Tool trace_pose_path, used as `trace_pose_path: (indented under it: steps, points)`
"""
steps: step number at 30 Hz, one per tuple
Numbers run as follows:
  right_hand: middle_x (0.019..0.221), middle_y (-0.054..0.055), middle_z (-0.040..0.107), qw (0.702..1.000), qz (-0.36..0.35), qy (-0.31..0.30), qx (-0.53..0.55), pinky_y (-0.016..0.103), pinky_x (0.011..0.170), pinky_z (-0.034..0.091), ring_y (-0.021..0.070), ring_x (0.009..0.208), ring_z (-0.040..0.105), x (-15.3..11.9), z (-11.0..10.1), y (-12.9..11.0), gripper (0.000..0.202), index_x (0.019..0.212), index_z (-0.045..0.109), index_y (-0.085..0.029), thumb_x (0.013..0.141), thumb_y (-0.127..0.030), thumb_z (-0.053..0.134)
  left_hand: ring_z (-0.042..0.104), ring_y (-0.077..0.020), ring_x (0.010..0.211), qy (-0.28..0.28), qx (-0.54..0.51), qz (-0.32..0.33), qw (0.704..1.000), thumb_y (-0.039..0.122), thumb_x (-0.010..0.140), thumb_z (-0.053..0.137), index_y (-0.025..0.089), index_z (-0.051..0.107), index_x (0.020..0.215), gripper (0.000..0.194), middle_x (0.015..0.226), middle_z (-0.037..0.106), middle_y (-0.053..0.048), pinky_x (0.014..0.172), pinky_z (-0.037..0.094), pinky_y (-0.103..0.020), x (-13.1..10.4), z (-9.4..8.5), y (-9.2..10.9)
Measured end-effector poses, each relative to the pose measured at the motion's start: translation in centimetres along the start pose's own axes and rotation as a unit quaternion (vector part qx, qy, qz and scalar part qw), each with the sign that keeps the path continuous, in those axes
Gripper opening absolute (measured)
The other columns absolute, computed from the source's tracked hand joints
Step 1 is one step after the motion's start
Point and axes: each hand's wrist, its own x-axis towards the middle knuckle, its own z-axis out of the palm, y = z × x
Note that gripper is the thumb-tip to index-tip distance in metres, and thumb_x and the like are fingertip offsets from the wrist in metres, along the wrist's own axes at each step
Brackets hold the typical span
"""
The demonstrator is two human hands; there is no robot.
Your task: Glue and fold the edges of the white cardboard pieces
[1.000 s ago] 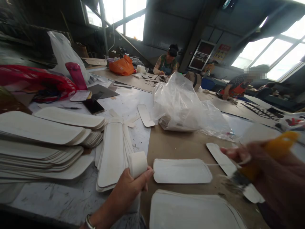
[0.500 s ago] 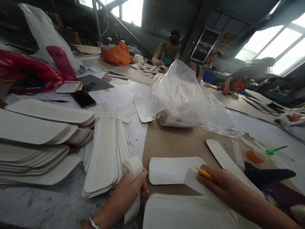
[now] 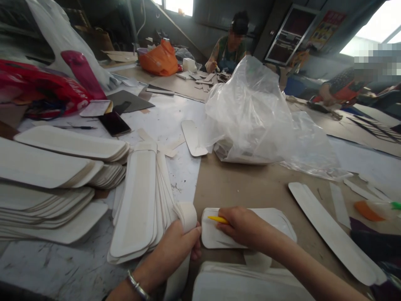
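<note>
My left hand [image 3: 183,240] is closed around a bundle of thin off-white strips [image 3: 188,215], which curl over above the thumb and hang down below the fist. My right hand [image 3: 239,225] grips a yellow pointed tool [image 3: 217,219], its tip toward the left end of a white round-cornered panel [image 3: 266,215] lying on brown board. That hand rests over the panel and hides its middle. Under my right forearm a pale strip [image 3: 258,260] shows in part. Closest to me lies a stack of larger white panels [image 3: 244,286], cut off by the frame.
Stacks of white panels [image 3: 46,163] and a fanned pile [image 3: 133,205] lie on the left. A phone [image 3: 115,124] sits behind them. Ahead stands a clear plastic bag [image 3: 247,117]; a long panel [image 3: 335,234] lies right. Two people work across the table.
My right hand has moved left with the yellow tool, from the panel's right end to its left part. The left hand still holds the strips. The view has turned slightly left and down.
</note>
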Motion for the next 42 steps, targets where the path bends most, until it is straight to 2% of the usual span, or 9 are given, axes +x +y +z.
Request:
trace_pose_path:
  steps: [4, 16, 21, 25, 29, 32, 36, 39, 42]
  points:
    - [0.083, 0.009, 0.069, 1.000, -0.004, 0.001, -0.014, 0.026, 0.059, 0.034, 0.0223, 0.077, 0.063, 0.1, -0.1, -0.2, 0.017, 0.084, 0.063, -0.018, 0.085, -0.026, 0.049, 0.055, -0.0177, 0.050, -0.001, 0.013, -0.005, 1.000, 0.045, 0.069, 0.043, 0.016, 0.052, 0.054, 0.034, 0.051, 0.058, -0.005, 0.052, 0.043, -0.027, 0.2, -0.1, -0.1]
    - [0.088, 0.009, 0.070, 0.999, -0.025, 0.018, -0.040, 0.027, 0.061, 0.040, 0.0239, 0.080, 0.065, 0.1, 0.2, -0.4, 0.018, 0.088, 0.064, -0.018, 0.086, -0.022, 0.046, 0.055, -0.0185, 0.049, 0.020, 0.053, -0.022, 0.998, 0.038, 0.065, 0.043, 0.016, 0.052, 0.052, 0.028, 0.048, 0.058, -0.006, 0.051, 0.044, -0.027, 0.2, 0.1, 0.5]
    - [0.089, 0.010, 0.070, 0.998, -0.025, 0.022, -0.047, 0.028, 0.062, 0.042, 0.0249, 0.081, 0.066, 0.2, 0.5, -0.2, 0.019, 0.088, 0.064, -0.017, 0.086, -0.023, 0.046, 0.054, -0.0170, 0.046, 0.021, 0.063, -0.036, 0.997, 0.038, 0.067, 0.044, 0.015, 0.053, 0.055, 0.027, 0.047, 0.056, -0.006, 0.048, 0.043, -0.026, 0.7, 0.4, 0.0]
    - [0.089, 0.011, 0.070, 0.998, -0.029, 0.024, -0.050, 0.028, 0.062, 0.043, 0.0248, 0.081, 0.066, 0.1, 0.6, -0.3, 0.021, 0.089, 0.064, -0.016, 0.086, -0.023, 0.045, 0.049, -0.0156, 0.039, 0.029, 0.103, -0.052, 0.993, 0.041, 0.070, 0.049, 0.011, 0.057, 0.057, 0.034, 0.043, 0.054, -0.006, 0.042, 0.038, -0.025, 1.3, 0.6, 0.0]
    - [0.089, 0.011, 0.070, 0.998, -0.024, 0.027, -0.055, 0.027, 0.063, 0.043, 0.0234, 0.081, 0.065, -0.3, 0.3, -0.8, 0.020, 0.090, 0.065, -0.016, 0.085, -0.022, 0.046, 0.048, -0.0152, 0.038, 0.041, 0.142, -0.044, 0.988, 0.033, 0.072, 0.050, 0.009, 0.062, 0.065, 0.027, 0.040, 0.051, -0.003, 0.040, 0.036, -0.023, 1.5, 0.7, 0.5]
    - [0.091, 0.010, 0.070, 0.998, -0.014, 0.028, -0.055, 0.026, 0.065, 0.042, 0.0231, 0.083, 0.065, -0.9, -0.1, -0.7, 0.020, 0.091, 0.065, -0.018, 0.084, -0.029, 0.050, 0.047, -0.0152, 0.038, 0.042, 0.156, -0.043, 0.986, 0.029, 0.074, 0.048, 0.009, 0.062, 0.070, 0.025, 0.040, 0.051, -0.002, 0.040, 0.037, -0.023, 1.6, 0.8, 0.8]
    - [0.088, 0.010, 0.069, 0.997, 0.035, 0.020, -0.061, 0.028, 0.065, 0.041, 0.0246, 0.082, 0.064, -3.1, -0.3, 1.3, 0.018, 0.086, 0.065, -0.018, 0.081, -0.031, 0.054, 0.047, -0.0148, 0.037, 0.036, 0.169, -0.041, 0.984, 0.030, 0.075, 0.047, 0.011, 0.058, 0.058, 0.028, 0.044, 0.055, -0.006, 0.040, 0.036, -0.024, 1.7, 0.8, 0.6]
    - [0.085, 0.010, 0.067, 0.993, 0.092, 0.026, -0.069, 0.030, 0.066, 0.041, 0.0252, 0.081, 0.063, -5.8, 0.1, 4.4, 0.016, 0.082, 0.064, -0.018, 0.083, -0.028, 0.051, 0.047, -0.0143, 0.037, 0.035, 0.170, -0.037, 0.984, 0.033, 0.075, 0.046, 0.012, 0.053, 0.051, 0.032, 0.045, 0.056, -0.009, 0.041, 0.035, -0.024, 1.6, 0.7, 0.5]
    - [0.088, 0.008, 0.064, 0.987, 0.140, 0.057, -0.053, 0.029, 0.069, 0.040, 0.0219, 0.081, 0.061, -8.4, 0.9, 7.6, 0.017, 0.085, 0.059, -0.018, 0.086, -0.026, 0.044, 0.047, -0.0145, 0.037, 0.027, 0.173, -0.027, 0.984, 0.037, 0.074, 0.045, 0.013, 0.052, 0.047, 0.036, 0.045, 0.056, -0.010, 0.042, 0.035, -0.024, 1.5, 0.6, 0.3]
